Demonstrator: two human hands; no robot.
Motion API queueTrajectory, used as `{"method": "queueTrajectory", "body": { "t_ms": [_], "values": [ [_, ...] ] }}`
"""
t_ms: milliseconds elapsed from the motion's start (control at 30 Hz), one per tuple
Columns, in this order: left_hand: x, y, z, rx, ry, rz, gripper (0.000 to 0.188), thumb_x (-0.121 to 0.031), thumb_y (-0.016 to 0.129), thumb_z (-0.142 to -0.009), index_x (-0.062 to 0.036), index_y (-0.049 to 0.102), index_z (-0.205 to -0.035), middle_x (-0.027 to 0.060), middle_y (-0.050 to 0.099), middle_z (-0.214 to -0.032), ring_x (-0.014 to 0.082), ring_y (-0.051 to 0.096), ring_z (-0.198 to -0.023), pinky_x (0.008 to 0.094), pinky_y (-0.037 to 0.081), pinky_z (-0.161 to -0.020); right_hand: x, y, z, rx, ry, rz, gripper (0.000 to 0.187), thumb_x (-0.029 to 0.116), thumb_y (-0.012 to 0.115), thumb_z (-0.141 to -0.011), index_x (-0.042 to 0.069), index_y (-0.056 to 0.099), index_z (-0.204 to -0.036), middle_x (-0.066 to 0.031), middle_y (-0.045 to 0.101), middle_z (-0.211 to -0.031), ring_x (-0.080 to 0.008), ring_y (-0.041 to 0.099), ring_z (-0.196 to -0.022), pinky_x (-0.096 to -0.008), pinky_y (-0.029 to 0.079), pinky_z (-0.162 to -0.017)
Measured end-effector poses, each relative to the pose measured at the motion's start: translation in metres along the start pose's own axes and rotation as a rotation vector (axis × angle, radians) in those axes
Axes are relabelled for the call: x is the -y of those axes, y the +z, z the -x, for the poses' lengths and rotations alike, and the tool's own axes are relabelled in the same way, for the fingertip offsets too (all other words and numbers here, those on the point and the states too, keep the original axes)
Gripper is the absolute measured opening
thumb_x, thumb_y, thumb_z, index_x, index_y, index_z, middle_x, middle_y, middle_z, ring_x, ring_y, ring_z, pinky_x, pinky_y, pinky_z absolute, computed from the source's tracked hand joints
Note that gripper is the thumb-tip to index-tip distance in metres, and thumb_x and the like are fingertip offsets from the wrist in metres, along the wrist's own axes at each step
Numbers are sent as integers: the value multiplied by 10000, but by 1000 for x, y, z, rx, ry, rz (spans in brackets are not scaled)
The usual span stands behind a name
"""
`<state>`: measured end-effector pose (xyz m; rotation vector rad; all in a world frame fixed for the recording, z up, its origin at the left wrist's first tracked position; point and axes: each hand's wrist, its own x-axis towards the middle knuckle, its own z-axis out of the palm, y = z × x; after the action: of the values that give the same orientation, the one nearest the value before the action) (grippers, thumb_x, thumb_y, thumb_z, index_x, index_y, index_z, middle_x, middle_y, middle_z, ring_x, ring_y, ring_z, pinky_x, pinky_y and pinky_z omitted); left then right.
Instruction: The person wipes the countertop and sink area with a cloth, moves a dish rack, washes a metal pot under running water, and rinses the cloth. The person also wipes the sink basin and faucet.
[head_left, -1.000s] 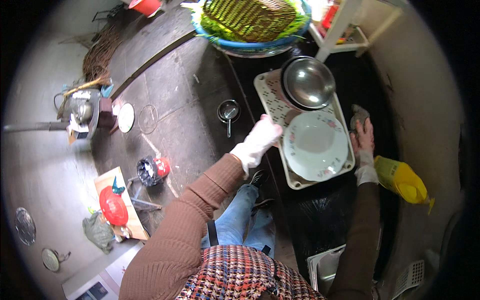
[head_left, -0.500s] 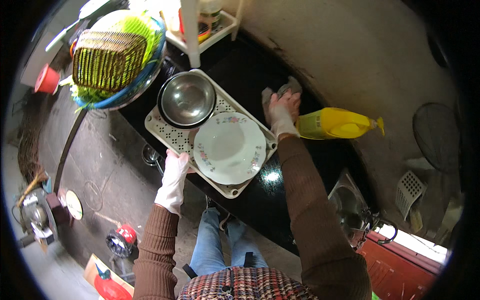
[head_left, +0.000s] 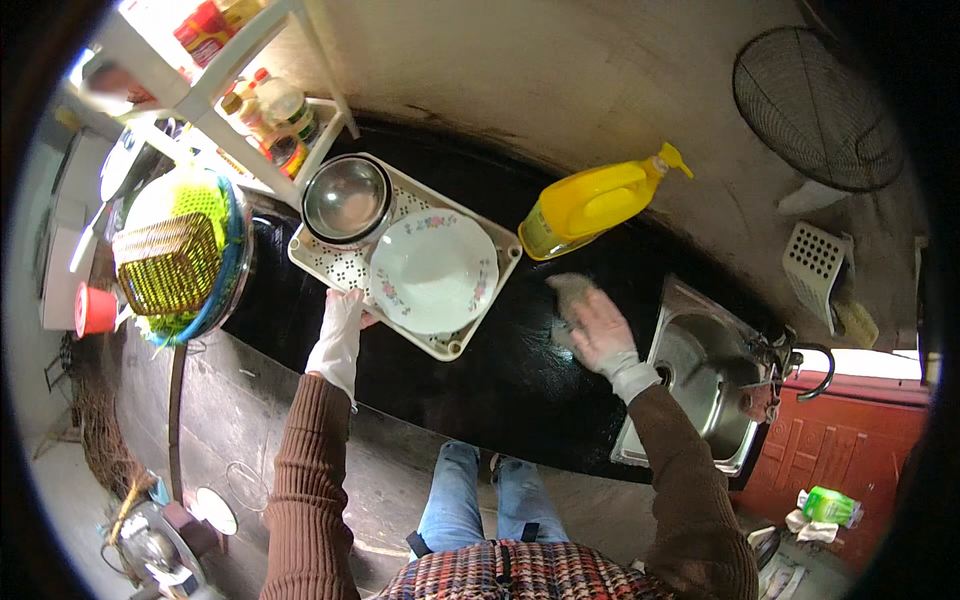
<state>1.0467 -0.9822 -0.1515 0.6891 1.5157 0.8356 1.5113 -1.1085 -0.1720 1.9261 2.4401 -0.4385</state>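
Note:
My left hand (head_left: pixel 340 328), in a thin white glove, grips the near-left edge of a white perforated plastic tray (head_left: pixel 336 266). In the tray are a white flower-patterned plate (head_left: pixel 432 272) and a steel bowl (head_left: pixel 345 200), with a dark rim showing around the bowl. To the right of the tray, my gloved right hand (head_left: pixel 603 335) presses a grey cloth (head_left: pixel 569 288) against the wet black countertop (head_left: pixel 440 390). Its fingers look slightly blurred and lie over the cloth. Beyond this hand stands a yellow pump bottle (head_left: pixel 590 208).
A steel sink (head_left: pixel 695 350) with a dark faucet (head_left: pixel 815 372) lies right of my right hand. At the left back stands a white shelf (head_left: pixel 225 115) with bottles. A brown basket (head_left: pixel 170 262) rests on greens in a blue-rimmed basin (head_left: pixel 237 260). A wire strainer (head_left: pixel 815 110) hangs on the wall.
My right hand has brought the cloth back from beside the wall, nearer to me and toward the sink. The tray, under my left hand, sits farther from the counter's front edge. The view has turned right.

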Motion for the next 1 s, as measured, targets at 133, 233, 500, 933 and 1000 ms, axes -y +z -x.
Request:
{"method": "queueTrajectory", "body": {
  "t_ms": [133,233,500,933,1000],
  "values": [
    [-11,22,-45,-13,-10,86,280,-123,567,-977,12,650,-1207,140,729,-1106,266,749,-957,418,669,-761,-45,2,-24,-297,505,-14,578,281,642,-1016,87,487,-1539,-225,352,-1659,-398,372,-1515,-430,346,-1246],
    [-14,28,-67,77,70,182,270,-90,525,-996,42,629,-1207,150,718,-1128,266,739,-965,405,675,-765,-51,9,-60,-383,690,23,556,306,549,-1059,76,454,-1557,-258,379,-1634,-429,398,-1483,-459,368,-1221],
    [-26,58,-108,114,98,319,254,-130,547,-1050,-59,606,-1287,111,686,-1174,229,716,-956,340,666,-785,68,27,-12,-194,394,42,610,390,568,-1034,99,464,-1560,-230,378,-1646,-394,361,-1521,-484,280,-1261],
    [55,78,98,100,-2,-131,662,-289,722,-1005,-27,415,-1530,93,679,-1182,185,708,-836,345,618,-825,14,25,89,-312,631,-70,553,319,597,-1019,81,504,-1510,-249,361,-1647,-396,354,-1528,-499,315,-1264],
    [77,71,156,238,-94,-208,628,-267,703,-1021,-38,420,-1532,117,683,-1256,201,724,-893,356,613,-862,11,31,82,-264,669,-24,571,341,562,-1039,90,469,-1542,-241,338,-1664,-378,335,-1544,-494,307,-1271]
  ]
}}
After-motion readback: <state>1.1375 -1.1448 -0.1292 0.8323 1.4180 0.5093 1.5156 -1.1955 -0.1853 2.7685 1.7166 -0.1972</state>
